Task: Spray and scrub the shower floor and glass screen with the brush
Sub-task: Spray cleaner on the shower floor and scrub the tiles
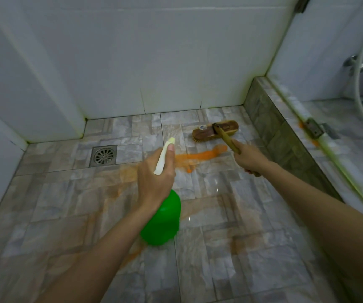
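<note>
— Two hands busy: your left hand (154, 182) is clenching the green spray bottle (163, 221), your right hand (249, 157) is gripping the brush (215, 130) handle.

— Where's the brush sitting?

— Bristles down on the shower floor (66, 215), beside the orange smear (198, 156). It's probably stiff and slippery when wet; you're holding low, which suits.

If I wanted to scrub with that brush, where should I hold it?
Probably hold the brush by its long wooden handle, coming from the near side, as the right hand does. The handle slants up toward the person while the bristly head sits flat on the tiled floor.
</note>
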A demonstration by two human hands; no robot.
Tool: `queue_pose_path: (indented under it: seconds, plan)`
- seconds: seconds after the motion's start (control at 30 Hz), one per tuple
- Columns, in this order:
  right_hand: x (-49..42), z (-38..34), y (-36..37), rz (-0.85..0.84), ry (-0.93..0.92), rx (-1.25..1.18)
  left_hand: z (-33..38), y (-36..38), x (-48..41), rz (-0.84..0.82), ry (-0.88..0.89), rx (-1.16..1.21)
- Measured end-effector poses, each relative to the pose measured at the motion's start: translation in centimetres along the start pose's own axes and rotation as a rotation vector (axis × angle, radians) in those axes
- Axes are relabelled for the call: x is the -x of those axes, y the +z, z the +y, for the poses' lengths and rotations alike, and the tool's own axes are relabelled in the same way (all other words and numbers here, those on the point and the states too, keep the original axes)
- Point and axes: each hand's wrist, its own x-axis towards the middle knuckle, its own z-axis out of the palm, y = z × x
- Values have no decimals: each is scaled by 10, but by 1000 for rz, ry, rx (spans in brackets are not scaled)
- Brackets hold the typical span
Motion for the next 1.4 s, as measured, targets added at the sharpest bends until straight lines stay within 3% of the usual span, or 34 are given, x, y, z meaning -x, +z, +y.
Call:
queue_pose_path:
  seconds: [0.1, 0.6, 0.73, 1.4]
  plan:
    - [1, 2, 2, 10, 7, -6, 7, -4, -8, 12, 93, -14]
    - [6, -1, 2, 16, 7, 2, 12, 4, -19, 15, 70, -44]
    - [6, -3, 2, 21, 7, 11, 12, 5, -17, -2, 13, 33]
    - [13, -4, -2, 10, -24, -7, 12, 15, -13, -71, -138, -49]
